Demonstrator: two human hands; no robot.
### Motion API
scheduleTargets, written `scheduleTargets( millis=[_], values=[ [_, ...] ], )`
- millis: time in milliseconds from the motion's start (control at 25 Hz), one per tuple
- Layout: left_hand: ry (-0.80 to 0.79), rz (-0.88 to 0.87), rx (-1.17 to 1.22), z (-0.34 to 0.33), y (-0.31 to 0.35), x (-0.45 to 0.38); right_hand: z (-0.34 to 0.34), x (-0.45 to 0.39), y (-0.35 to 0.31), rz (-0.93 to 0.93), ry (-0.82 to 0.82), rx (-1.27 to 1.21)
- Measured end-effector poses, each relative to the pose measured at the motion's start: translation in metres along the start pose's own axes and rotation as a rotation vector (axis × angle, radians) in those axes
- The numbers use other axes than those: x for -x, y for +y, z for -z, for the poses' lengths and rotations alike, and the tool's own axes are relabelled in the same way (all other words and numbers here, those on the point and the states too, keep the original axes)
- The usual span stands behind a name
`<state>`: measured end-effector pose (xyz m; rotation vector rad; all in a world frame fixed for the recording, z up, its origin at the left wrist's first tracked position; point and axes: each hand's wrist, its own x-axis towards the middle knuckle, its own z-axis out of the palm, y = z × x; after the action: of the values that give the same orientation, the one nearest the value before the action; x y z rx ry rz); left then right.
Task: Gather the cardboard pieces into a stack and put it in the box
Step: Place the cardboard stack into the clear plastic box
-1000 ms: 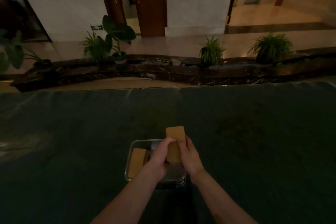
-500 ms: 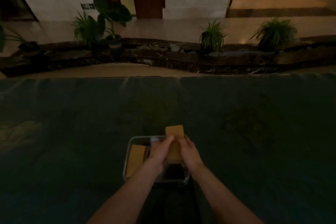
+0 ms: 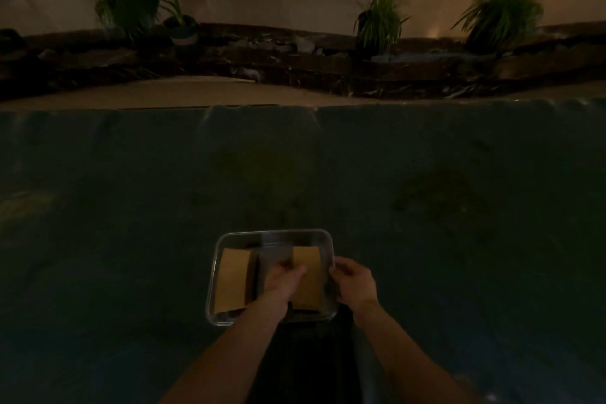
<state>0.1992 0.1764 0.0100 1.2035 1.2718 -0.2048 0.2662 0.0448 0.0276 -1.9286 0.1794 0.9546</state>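
Observation:
A metal box [image 3: 272,233] sits on the dark green cloth close in front of me. Inside it, a tan cardboard stack [image 3: 232,279] lies along the left side. A second cardboard stack [image 3: 307,261] lies flat on the right side of the box. My left hand [image 3: 282,280] reaches over the box and its fingertips pinch the left edge of that right stack. My right hand [image 3: 356,282] hovers at the box's right rim with its fingers loosely curled, apart from the cardboard and holding nothing.
The dark green cloth [image 3: 426,207] covers the whole table. Beyond the far edge runs a dark stone planter [image 3: 295,56] with several potted plants [image 3: 380,23]. A dark gap shows between my forearms at the near edge.
The cardboard stack, held upright above the box by both hands, now lies flat inside its right side. My right hand has come off it to the rim. The camera tilted down.

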Motion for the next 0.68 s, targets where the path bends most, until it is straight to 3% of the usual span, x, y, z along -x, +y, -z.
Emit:
scheduleTargets(
  millis=[560,680],
  values=[
    [0.012,-0.113,-0.269,-0.026,-0.008,-0.020,0.002,-0.012,0.005,0.007,0.007,-0.067],
    [0.101,-0.165,-0.393,-0.032,-0.011,-0.020,0.003,-0.013,0.006,0.012,0.001,-0.076]
  ],
)
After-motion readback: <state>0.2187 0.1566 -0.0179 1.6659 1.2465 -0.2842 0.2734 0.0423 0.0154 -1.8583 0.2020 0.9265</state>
